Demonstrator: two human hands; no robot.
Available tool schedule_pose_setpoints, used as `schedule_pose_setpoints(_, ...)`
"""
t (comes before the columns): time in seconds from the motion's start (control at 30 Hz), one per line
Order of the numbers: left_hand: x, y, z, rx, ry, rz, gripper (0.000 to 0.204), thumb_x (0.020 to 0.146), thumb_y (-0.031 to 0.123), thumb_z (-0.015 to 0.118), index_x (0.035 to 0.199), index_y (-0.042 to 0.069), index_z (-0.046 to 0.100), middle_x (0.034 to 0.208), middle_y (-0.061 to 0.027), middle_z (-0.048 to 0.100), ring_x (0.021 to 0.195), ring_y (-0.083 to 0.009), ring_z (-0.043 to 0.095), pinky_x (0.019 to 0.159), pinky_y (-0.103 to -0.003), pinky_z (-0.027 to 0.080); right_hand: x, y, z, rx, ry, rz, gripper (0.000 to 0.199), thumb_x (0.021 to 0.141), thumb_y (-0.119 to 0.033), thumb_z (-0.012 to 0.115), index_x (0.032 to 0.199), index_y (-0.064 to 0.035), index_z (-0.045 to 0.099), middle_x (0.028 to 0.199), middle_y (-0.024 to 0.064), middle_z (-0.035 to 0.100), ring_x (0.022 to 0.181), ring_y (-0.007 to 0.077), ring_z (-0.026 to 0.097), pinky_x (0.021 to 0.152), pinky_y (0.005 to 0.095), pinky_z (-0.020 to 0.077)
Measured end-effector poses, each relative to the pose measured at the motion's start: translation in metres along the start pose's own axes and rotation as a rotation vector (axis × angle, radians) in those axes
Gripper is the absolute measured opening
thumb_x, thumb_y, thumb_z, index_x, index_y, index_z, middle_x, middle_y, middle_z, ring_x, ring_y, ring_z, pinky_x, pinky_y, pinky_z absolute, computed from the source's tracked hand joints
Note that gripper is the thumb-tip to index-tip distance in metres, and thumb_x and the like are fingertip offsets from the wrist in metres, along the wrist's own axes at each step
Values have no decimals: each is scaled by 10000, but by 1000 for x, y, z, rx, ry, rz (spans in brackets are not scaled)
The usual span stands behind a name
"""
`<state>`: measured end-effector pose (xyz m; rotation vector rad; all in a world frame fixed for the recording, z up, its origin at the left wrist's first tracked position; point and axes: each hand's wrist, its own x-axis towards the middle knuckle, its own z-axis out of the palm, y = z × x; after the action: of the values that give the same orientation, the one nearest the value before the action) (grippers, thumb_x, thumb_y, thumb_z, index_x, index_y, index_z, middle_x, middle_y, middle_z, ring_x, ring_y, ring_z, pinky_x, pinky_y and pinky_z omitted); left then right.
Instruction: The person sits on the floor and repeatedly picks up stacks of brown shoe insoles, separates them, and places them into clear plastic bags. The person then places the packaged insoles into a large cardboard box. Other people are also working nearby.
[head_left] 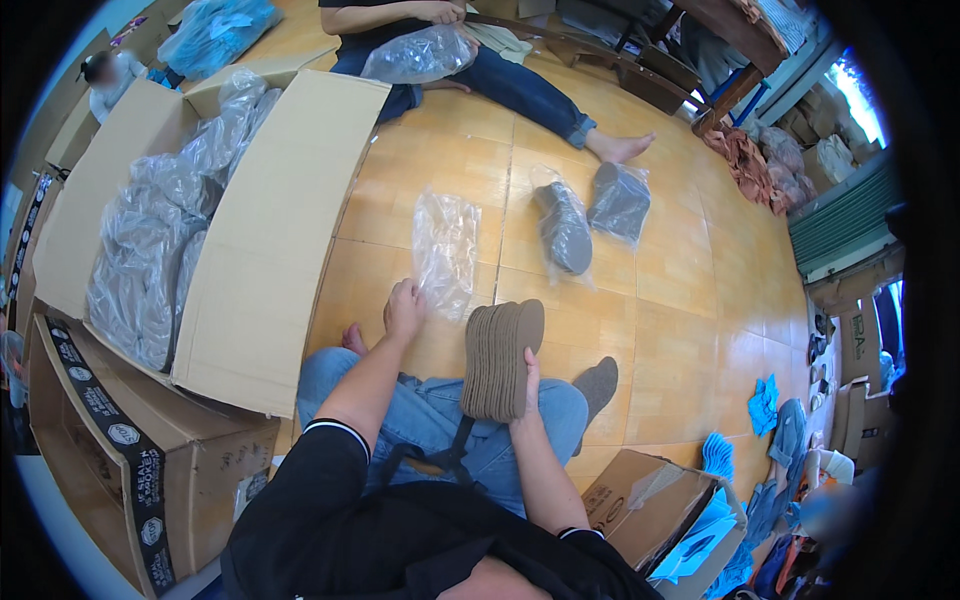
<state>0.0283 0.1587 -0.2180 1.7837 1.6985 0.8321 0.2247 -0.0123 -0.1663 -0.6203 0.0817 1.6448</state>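
My right hand (529, 392) grips a thick stack of brown insoles (496, 360), standing on edge over my lap. At the mouth of a clear plastic bag (445, 250), my left hand (405, 311) pinches the near edge. The bag lies flat on the floor and looks empty. More insoles (598, 388) rest by my right knee, partly hidden by it. Farther off lie two wrapped bundles of grey insoles, one long (565, 228) and one wider (620, 204).
A large open carton (270, 240) at my left holds several bagged bundles (160, 250). Below it is another carton (150, 450). Across from me a seated person handles a clear bag (420, 55). Near my right arm stands a box (640, 495) with blue sheets (700, 535).
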Motion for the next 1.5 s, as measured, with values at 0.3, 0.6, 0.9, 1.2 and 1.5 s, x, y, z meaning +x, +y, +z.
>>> schedule_pose_setpoints(0.3, 14, -18, 1, 35, -136, -547, 280, 859, 232, 609, 1069, 55, 663, 1041, -190, 643, 969, -361, 620, 820, -454, 489, 1, 0, -2, -3, 43, 7, 603, 927, -472, 494, 1280, 16, 514, 1176, 174, 624, 1015, 301, 628, 877, 424, 525)
schedule_pose_setpoints(0.6, 13, -18, 1, 421, 33, 287, 397, 819, 57, 599, 1208, 77, 522, 1100, -182, 560, 1024, -333, 583, 856, -426, 472, -1, 1, 2, -45, 49, 29, 614, 923, -479, 495, 1286, 16, 511, 1175, 175, 624, 1014, 299, 628, 863, 421, 525)
schedule_pose_setpoints(0.9, 34, 17, -11, -146, 73, 321, 164, 805, -4, 591, 955, 32, 537, 1006, -172, 566, 964, -369, 572, 839, -442, 477, -9, 3, 18, -45, 11, 136, 617, 915, -479, 505, 1281, 17, 513, 1165, 178, 626, 1000, 300, 632, 864, 422, 524)
schedule_pose_setpoints(1.2, 30, 23, -22, -83, 47, 283, 95, 788, -17, 554, 834, 65, 541, 947, -120, 590, 925, -343, 572, 779, -444, 473, -35, -19, 62, -352, 84, 195, 614, 903, -468, 532, 1277, 19, 517, 1151, 177, 631, 1004, 288, 628, 869, 406, 520)
schedule_pose_setpoints(1.5, 16, 33, -49, 139, -147, 430, 153, 792, -6, 532, 873, 52, 647, 1011, -139, 625, 993, -331, 596, 821, -432, 498, -50, -3, 81, -392, 123, 230, 634, 900, -452, 546, 1303, 35, 502, 1210, 180, 611, 1041, 281, 609, 880, 391, 505)
